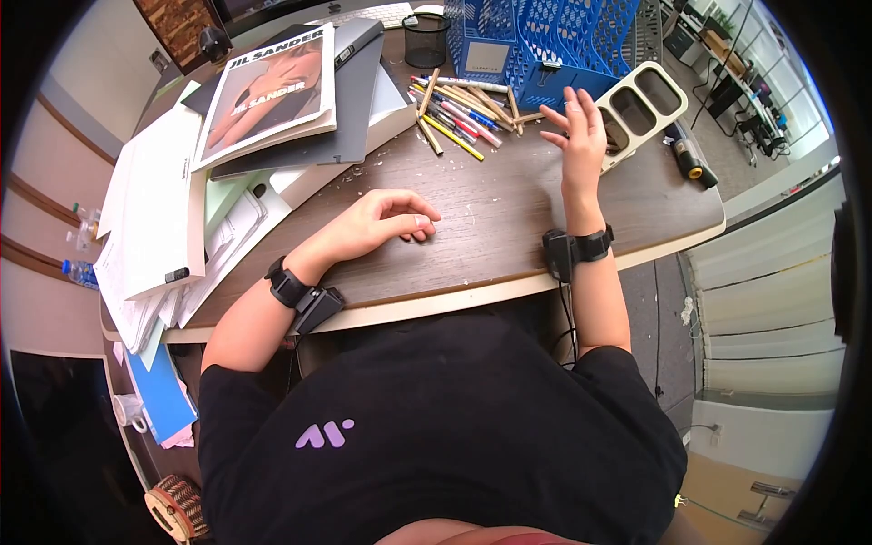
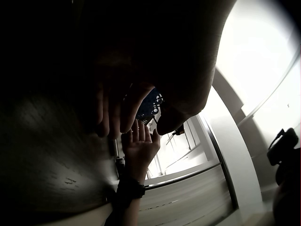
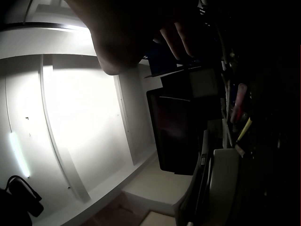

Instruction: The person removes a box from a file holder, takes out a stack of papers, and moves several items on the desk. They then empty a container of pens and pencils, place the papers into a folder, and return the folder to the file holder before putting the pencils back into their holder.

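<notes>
In the head view my left hand (image 1: 386, 221) rests on its side on the brown desk, fingers loosely curled with nothing in them. My right hand (image 1: 579, 136) is raised near the beige three-slot tray (image 1: 647, 107), fingers spread apart and holding nothing; whether it touches the tray I cannot tell. Between and beyond the hands lies a loose pile of pens (image 1: 468, 111) and wooden sticks. The left wrist view is dark and shows the left fingers (image 2: 114, 110) with the right hand (image 2: 141, 149) beyond. In the right wrist view the right fingers (image 3: 176, 41) hang in shadow.
Papers and folders with a magazine (image 1: 272, 91) on top fill the desk's left side. A black mesh cup (image 1: 425, 41) and blue file holders (image 1: 554, 54) stand at the back. A black cylindrical object (image 1: 690, 159) lies by the right edge. Below left is a white mug (image 1: 130, 411).
</notes>
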The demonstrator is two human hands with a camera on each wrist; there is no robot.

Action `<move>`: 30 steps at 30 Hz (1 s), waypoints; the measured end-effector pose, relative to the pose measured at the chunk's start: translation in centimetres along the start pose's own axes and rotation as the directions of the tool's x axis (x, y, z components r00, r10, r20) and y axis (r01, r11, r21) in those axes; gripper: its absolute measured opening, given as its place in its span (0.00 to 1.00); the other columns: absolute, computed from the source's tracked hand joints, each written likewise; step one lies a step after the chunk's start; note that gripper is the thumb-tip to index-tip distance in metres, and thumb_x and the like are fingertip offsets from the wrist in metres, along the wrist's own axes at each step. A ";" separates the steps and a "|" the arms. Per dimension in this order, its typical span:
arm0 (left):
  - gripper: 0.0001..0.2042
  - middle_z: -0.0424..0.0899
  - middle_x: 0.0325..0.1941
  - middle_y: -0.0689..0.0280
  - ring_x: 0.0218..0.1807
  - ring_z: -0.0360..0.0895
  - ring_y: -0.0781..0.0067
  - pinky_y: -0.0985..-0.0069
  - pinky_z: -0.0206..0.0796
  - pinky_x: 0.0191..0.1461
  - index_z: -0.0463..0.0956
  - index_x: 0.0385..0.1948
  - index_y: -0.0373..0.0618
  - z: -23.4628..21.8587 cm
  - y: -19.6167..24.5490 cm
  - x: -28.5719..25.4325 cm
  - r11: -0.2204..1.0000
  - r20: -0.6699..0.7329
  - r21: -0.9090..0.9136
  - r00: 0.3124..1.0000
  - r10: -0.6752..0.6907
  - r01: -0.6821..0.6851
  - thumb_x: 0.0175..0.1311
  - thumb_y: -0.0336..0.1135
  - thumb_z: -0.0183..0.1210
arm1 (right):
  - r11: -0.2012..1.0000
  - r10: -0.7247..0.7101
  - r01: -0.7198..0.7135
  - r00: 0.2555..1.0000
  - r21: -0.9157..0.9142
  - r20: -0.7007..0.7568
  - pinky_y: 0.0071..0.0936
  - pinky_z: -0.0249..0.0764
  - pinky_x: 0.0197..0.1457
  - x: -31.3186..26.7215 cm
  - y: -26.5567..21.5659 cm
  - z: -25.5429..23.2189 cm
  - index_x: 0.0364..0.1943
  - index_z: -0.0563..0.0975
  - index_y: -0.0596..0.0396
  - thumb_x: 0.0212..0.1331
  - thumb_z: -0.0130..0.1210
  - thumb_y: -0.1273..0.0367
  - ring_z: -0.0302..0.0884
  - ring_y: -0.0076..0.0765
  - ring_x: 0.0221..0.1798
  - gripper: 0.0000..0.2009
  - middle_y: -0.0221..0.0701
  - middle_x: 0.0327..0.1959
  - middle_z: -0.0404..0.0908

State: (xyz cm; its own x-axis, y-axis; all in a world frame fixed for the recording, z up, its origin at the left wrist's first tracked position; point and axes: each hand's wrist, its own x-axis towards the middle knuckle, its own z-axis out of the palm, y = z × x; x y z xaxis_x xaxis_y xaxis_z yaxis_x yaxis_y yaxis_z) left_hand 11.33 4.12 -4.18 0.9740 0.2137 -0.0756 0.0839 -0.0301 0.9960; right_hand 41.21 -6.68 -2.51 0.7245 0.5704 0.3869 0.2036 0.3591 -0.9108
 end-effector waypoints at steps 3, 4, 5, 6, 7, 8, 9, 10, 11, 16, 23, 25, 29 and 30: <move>0.14 0.86 0.44 0.61 0.45 0.80 0.78 0.77 0.72 0.54 0.79 0.50 0.36 0.0 0.0 0.0 1.000 0.000 -0.004 1.000 0.000 0.000 0.71 0.36 0.56 | 0.993 -0.010 0.033 0.981 -0.115 0.196 0.22 0.80 0.38 -0.9 -0.4 0.5 0.59 0.73 0.66 0.72 0.52 0.63 0.86 0.32 0.40 0.20 0.43 0.52 0.83; 0.14 0.86 0.44 0.61 0.45 0.80 0.78 0.77 0.72 0.54 0.79 0.50 0.36 0.0 0.0 0.0 1.000 -0.001 -0.002 1.000 -0.001 0.001 0.71 0.36 0.56 | 0.988 0.019 0.024 0.962 -0.154 0.271 0.21 0.80 0.37 -1.3 -0.7 0.6 0.55 0.77 0.65 0.72 0.53 0.64 0.87 0.29 0.35 0.17 0.41 0.46 0.87; 0.14 0.86 0.44 0.61 0.45 0.80 0.77 0.77 0.72 0.54 0.79 0.50 0.36 0.0 0.0 0.0 1.000 -0.002 0.000 1.000 -0.002 0.002 0.71 0.36 0.56 | 0.987 -0.016 0.064 0.952 -0.148 0.305 0.20 0.79 0.34 -1.9 -0.9 1.2 0.45 0.82 0.65 0.71 0.55 0.64 0.85 0.25 0.29 0.14 0.37 0.36 0.89; 0.14 0.86 0.44 0.61 0.45 0.80 0.77 0.77 0.72 0.54 0.79 0.50 0.36 0.0 0.1 0.0 1.000 -0.002 0.002 1.000 -0.003 0.003 0.71 0.36 0.56 | 0.982 0.000 0.065 0.940 -0.180 0.342 0.19 0.78 0.33 -2.1 -1.0 1.3 0.44 0.83 0.65 0.71 0.55 0.65 0.84 0.24 0.29 0.14 0.37 0.35 0.89; 0.14 0.86 0.44 0.61 0.45 0.80 0.77 0.77 0.72 0.54 0.79 0.50 0.36 0.0 0.0 0.0 1.000 -0.002 0.001 1.000 -0.002 0.003 0.71 0.36 0.56 | 0.975 0.018 0.068 0.925 -0.211 0.378 0.19 0.78 0.32 -2.2 -1.0 1.4 0.43 0.83 0.65 0.70 0.56 0.65 0.84 0.23 0.29 0.14 0.37 0.34 0.89; 0.14 0.86 0.44 0.61 0.45 0.80 0.77 0.77 0.72 0.54 0.79 0.50 0.35 0.0 0.0 0.0 1.000 -0.001 -0.001 1.000 -0.002 0.002 0.71 0.36 0.56 | 0.968 0.036 0.072 0.910 -0.242 0.413 0.19 0.78 0.31 -2.3 -1.0 1.4 0.42 0.83 0.65 0.70 0.56 0.65 0.83 0.22 0.29 0.14 0.36 0.33 0.89; 0.14 0.86 0.44 0.61 0.45 0.80 0.77 0.77 0.72 0.54 0.79 0.50 0.35 0.0 0.0 0.0 1.000 -0.001 -0.002 1.000 -0.002 0.002 0.71 0.36 0.56 | 0.966 -0.008 0.111 0.914 -0.232 0.405 0.20 0.77 0.33 -2.3 -0.2 1.6 0.41 0.84 0.63 0.69 0.57 0.64 0.82 0.21 0.28 0.13 0.36 0.30 0.88; 0.14 0.86 0.44 0.61 0.45 0.81 0.77 0.76 0.72 0.54 0.79 0.50 0.35 0.0 0.0 0.0 1.000 -0.001 -0.001 1.000 -0.001 0.001 0.71 0.36 0.56 | 0.952 0.004 0.127 0.904 -0.278 0.427 0.21 0.78 0.34 -2.1 0.2 1.5 0.42 0.83 0.63 0.68 0.58 0.64 0.82 0.22 0.29 0.13 0.36 0.31 0.88; 0.14 0.86 0.44 0.60 0.46 0.81 0.77 0.76 0.72 0.54 0.79 0.50 0.35 0.0 -0.1 0.0 1.000 0.000 0.000 1.000 -0.002 0.002 0.71 0.36 0.56 | 0.935 0.017 0.143 0.895 -0.323 0.447 0.23 0.78 0.36 -1.9 0.4 1.3 0.43 0.83 0.62 0.67 0.59 0.63 0.82 0.23 0.29 0.14 0.36 0.32 0.89; 0.14 0.86 0.44 0.60 0.46 0.81 0.77 0.76 0.72 0.55 0.79 0.50 0.35 0.0 -0.1 0.0 1.000 0.004 0.000 1.000 0.004 -0.004 0.71 0.36 0.55 | 0.762 0.167 0.133 0.905 -0.633 0.392 0.28 0.78 0.41 -1.8 0.5 1.2 0.54 0.79 0.57 0.62 0.63 0.59 0.82 0.28 0.34 0.21 0.39 0.46 0.85; 0.14 0.86 0.45 0.60 0.45 0.81 0.76 0.76 0.72 0.55 0.79 0.49 0.35 0.1 0.1 0.0 1.000 -0.003 0.015 1.000 -0.008 0.008 0.71 0.36 0.56 | 0.952 0.305 -0.299 0.945 -0.065 0.116 0.30 0.77 0.36 -0.1 0.6 0.0 0.75 0.45 0.54 0.64 0.60 0.63 0.83 0.34 0.41 0.42 0.42 0.57 0.75; 0.14 0.86 0.44 0.60 0.45 0.81 0.76 0.76 0.72 0.55 0.79 0.49 0.35 0.0 0.1 0.0 1.000 -0.004 0.011 1.000 -0.004 0.004 0.71 0.36 0.56 | 0.951 0.304 -0.299 0.951 0.082 -0.056 0.31 0.77 0.37 0.0 0.5 -0.4 0.75 0.42 0.53 0.64 0.59 0.64 0.83 0.36 0.43 0.43 0.43 0.61 0.71; 0.14 0.86 0.44 0.60 0.45 0.81 0.76 0.76 0.72 0.55 0.79 0.49 0.35 0.1 0.0 0.0 1.000 0.002 0.005 1.000 0.004 -0.004 0.71 0.36 0.56 | 0.913 0.375 -0.336 0.914 0.230 -0.154 0.36 0.78 0.39 1.1 1.3 -2.3 0.76 0.36 0.54 0.65 0.56 0.65 0.82 0.41 0.48 0.45 0.44 0.67 0.63; 0.14 0.86 0.44 0.60 0.45 0.81 0.77 0.76 0.72 0.55 0.79 0.50 0.35 0.0 0.0 0.0 1.000 0.001 0.005 1.000 0.004 -0.004 0.71 0.36 0.56 | 0.899 0.397 -0.352 0.905 0.261 -0.149 0.37 0.78 0.39 1.4 1.8 -2.7 0.76 0.35 0.54 0.65 0.56 0.65 0.81 0.41 0.49 0.45 0.44 0.67 0.62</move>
State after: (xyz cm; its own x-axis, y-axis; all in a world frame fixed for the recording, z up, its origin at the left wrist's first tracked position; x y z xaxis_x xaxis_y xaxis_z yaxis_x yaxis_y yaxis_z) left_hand 11.32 4.08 -4.22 0.9745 0.2127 -0.0721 0.0815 -0.0357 0.9960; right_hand 44.39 -7.23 -3.94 0.8352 0.5490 -0.0333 -0.2434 0.3147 -0.9175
